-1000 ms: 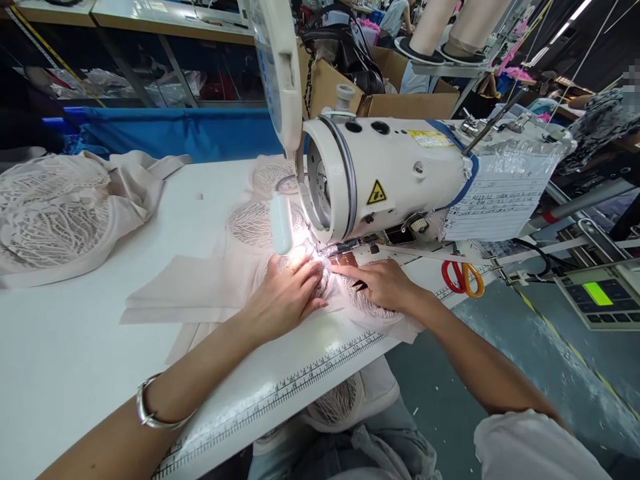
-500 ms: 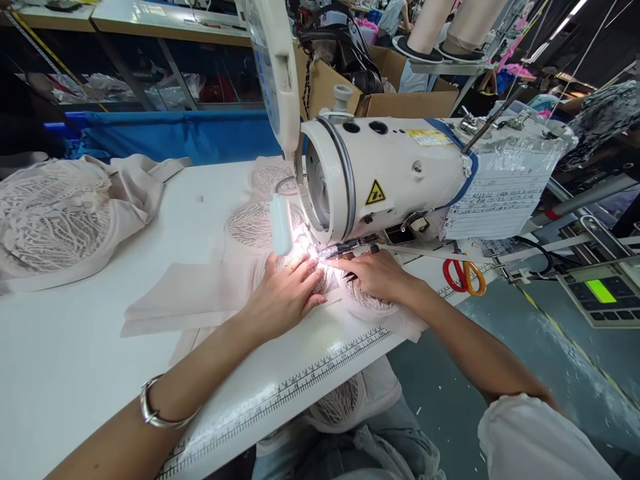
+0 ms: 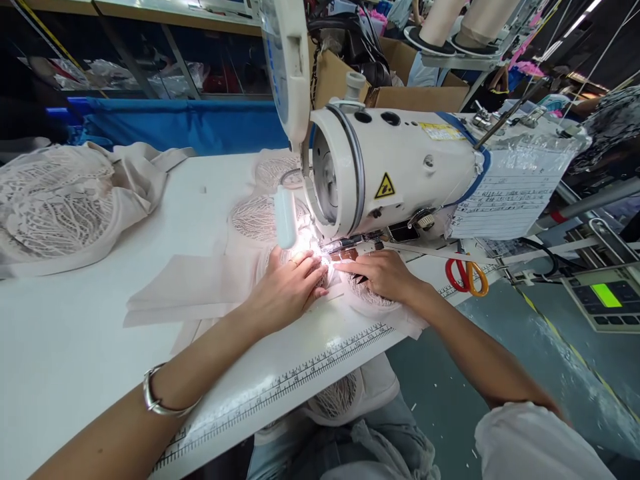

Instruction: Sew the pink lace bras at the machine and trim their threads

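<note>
Fingers outstretched, my left hand point(image 3: 287, 290) lies flat on a pale pink lace bra point(image 3: 257, 219) under the sewing machine point(image 3: 395, 170). My right hand point(image 3: 387, 275) is on the bra's lace cup just right of the lit needle area, index finger pointing at it and the other fingers curled. A small dark pointed tool point(image 3: 360, 279) pokes out beneath those curled fingers; its kind is mostly hidden. Glare and fingertips hide the needle and seam. Folded pale fabric point(image 3: 180, 290) extends left from my left hand.
More lace bras point(image 3: 65, 207) are piled at the table's left. Scissors with red and orange handles point(image 3: 467, 275) hang at the right, near a control panel point(image 3: 607, 297). A printed ruler point(image 3: 310, 373) follows the front edge. Another lace piece point(image 3: 340, 397) rests on my lap.
The view has shifted slightly. My right index finger now sits a little further from the left fingertips, while the left hand stays flat on the bra.
</note>
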`<action>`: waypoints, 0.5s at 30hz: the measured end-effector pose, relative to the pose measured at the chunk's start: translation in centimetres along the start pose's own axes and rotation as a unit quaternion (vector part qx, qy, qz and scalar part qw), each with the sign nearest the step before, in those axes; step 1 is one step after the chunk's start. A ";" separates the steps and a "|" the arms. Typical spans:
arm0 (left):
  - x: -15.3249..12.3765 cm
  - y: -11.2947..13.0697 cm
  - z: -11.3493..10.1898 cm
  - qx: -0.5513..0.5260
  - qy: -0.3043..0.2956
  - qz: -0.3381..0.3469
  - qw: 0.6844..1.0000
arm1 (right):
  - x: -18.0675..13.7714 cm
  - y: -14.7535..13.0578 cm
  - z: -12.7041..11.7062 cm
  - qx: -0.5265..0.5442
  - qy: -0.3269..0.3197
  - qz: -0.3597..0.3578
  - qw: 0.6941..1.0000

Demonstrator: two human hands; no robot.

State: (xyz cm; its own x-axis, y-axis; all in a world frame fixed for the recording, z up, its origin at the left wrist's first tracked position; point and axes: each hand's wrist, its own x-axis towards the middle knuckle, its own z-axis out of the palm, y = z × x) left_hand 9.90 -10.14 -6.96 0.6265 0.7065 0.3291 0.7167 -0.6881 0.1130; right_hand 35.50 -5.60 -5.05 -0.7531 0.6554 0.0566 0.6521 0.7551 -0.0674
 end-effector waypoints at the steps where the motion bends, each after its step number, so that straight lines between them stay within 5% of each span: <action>1: 0.0 0.0 -0.1 0.001 -0.003 -0.003 1.000 | 0.1 0.0 -0.1 0.003 -0.003 0.002 1.000; 15: 0.3 -0.4 -0.1 0.037 -0.009 -0.038 0.999 | 1.9 -0.4 -0.6 0.009 -0.061 0.064 0.996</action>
State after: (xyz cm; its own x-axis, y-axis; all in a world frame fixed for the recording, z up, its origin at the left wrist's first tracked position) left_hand 9.81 -9.69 -6.85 0.5742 0.7594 0.3059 0.7828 -0.6187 0.0666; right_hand 33.86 -4.67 -4.31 -0.6701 0.7385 -0.0749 0.7422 0.6649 -0.0840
